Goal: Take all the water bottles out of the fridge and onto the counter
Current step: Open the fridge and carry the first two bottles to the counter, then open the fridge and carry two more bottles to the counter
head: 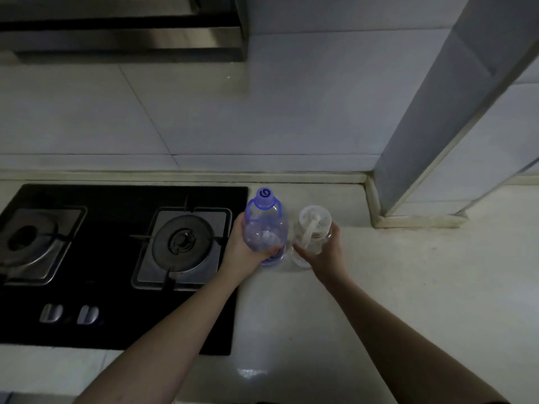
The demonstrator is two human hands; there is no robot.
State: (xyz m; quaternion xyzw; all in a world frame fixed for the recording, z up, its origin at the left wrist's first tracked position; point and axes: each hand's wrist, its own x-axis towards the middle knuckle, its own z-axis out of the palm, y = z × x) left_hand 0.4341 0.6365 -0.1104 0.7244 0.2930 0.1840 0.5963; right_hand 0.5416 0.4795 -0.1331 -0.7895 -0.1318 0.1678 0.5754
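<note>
A clear bottle with a blue cap and blue carry handle (264, 225) stands upright on the pale counter (393, 287), just right of the hob. My left hand (243, 249) is wrapped around its lower body. Beside it on the right stands a clear bottle with a white lid and white strap (313, 225). My right hand (328, 253) grips that bottle from the right side. The two bottles are close together, almost touching. The fridge is out of view.
A black two-burner gas hob (122, 258) with two knobs (70, 314) fills the counter to the left. A tiled wall (204, 118) runs behind, a range hood (122, 30) hangs above, and a tiled pillar (431, 141) rises at the right.
</note>
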